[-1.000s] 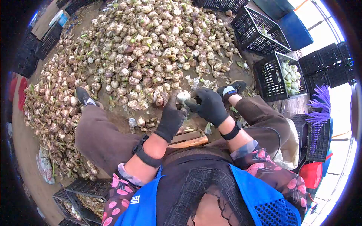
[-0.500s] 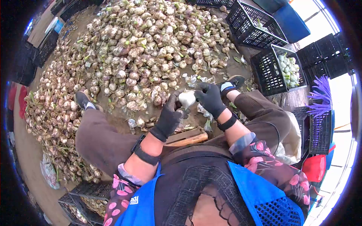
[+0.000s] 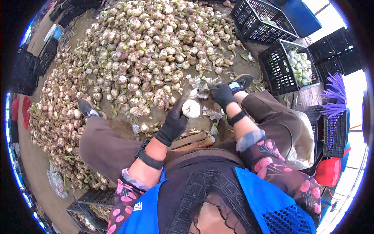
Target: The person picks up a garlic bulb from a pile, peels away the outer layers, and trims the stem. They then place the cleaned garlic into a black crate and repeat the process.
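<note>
A peeled white garlic bulb [image 3: 191, 109] is in my left hand [image 3: 174, 121], whose gloved fingers and thumb close around its left side. The bulb's round face is turned up toward me. My right hand [image 3: 223, 96], also in a black glove, is to the right of the bulb and apart from it, with fingers curled. At its fingertips hangs a loose strip of purplish garlic skin [image 3: 202, 93], overlapping pale skins on the ground behind. Ahead, a large heap of unpeeled garlic [image 3: 152, 50] covers the ground and spreads to the left.
A black crate [image 3: 272, 70] at right holds cleaned white garlic [image 3: 299, 67]; another black crate [image 3: 249, 23] stands behind it. A purple fringed bundle [image 3: 334, 95] rests on stacked crates. Between my legs lies a wooden piece [image 3: 191, 142]. Crates [image 3: 91, 210] sit at lower left.
My right hand has drawn away from the bulb to the right, with loose skin now at its fingertips. The bulb stays in my left hand, slightly lower and turned to show its round face.
</note>
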Motion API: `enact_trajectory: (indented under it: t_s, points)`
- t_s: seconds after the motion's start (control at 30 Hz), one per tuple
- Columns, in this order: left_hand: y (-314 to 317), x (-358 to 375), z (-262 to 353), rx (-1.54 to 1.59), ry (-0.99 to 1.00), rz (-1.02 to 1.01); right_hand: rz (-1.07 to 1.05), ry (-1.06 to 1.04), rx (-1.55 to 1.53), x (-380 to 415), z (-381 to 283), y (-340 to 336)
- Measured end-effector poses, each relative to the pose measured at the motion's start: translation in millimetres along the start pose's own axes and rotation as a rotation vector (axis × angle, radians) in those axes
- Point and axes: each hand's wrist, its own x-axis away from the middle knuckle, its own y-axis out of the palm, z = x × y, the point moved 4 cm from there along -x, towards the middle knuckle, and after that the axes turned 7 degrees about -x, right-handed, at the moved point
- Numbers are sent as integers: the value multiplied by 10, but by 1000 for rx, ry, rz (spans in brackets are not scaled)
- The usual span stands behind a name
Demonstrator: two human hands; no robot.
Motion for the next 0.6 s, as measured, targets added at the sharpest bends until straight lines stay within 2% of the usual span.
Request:
enact_trajectory:
  t_s: [0.03,0.1,0.13,0.2,0.23,0.27,0.3,0.37,0.43,0.47,0.5,0.57,0.6]
  points:
    - [14,-1,-36,4,-8,4,-10,-2,1,86,-44,80]
    - [25,-44,-142,-117,-46,68,120,-18,-829,248,-160,198]
    - [62,-58,-184,-102,-147,122,118,-17,-827,386,-410,105]
    - [86,-63,-133,-202,-161,125,318,-227,-955,653,-1020,-394]
    - [85,-57,-120,-304,-175,126,314,-225,-957,640,-1013,-383]
    - [103,-113,-178,-219,-155,214,238,-152,-794,606,-999,-335]
    - [114,-90,-224,-222,-159,211,164,-79,-631,575,-970,-285]
    - [99,-80,-101,-461,-57,256,87,-28,-732,347,-722,-29]
    - [101,-97,-34,-467,-16,284,246,-238,-853,185,-523,201]
    - [106,-107,-39,-444,-39,273,265,-123,-676,313,-640,-168]
    - [108,-114,-47,-420,-62,263,265,-123,-678,359,-617,-187]
    - [110,-105,-145,-457,-71,280,361,-57,-788,428,-518,-253]
    - [101,-104,-155,-492,-82,295,268,16,-942,475,-537,-292]
